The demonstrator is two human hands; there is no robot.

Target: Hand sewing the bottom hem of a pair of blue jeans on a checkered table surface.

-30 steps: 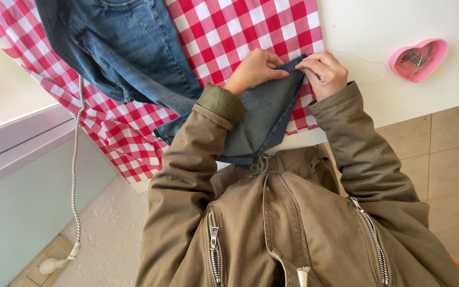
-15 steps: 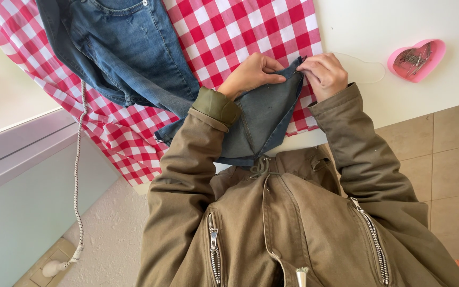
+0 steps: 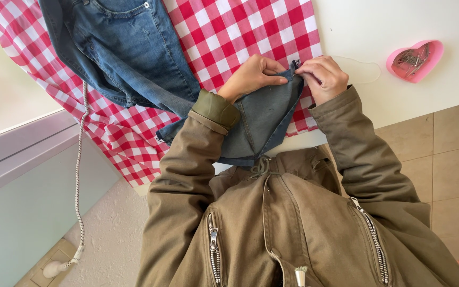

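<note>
While the head view looks straight down, I see my left hand (image 3: 251, 77) and right hand (image 3: 322, 77) close together, both pinching the frayed edge of a jeans leg (image 3: 264, 122) at the tabletop's (image 3: 357, 32) near edge, over the checked cloth (image 3: 240, 32). Stitching looks unfinished, though I can't make out a needle. No labels; a pink heart-shaped pin dish (image 3: 415, 59) sits toward the right edge.

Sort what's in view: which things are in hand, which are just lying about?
In hand:
- jeans leg, hem edge pinched by left hand and right hand
- rest of the jeans

Lying about:
- pink heart-shaped dish holding pins
- red checked cloth
- white cord
</note>
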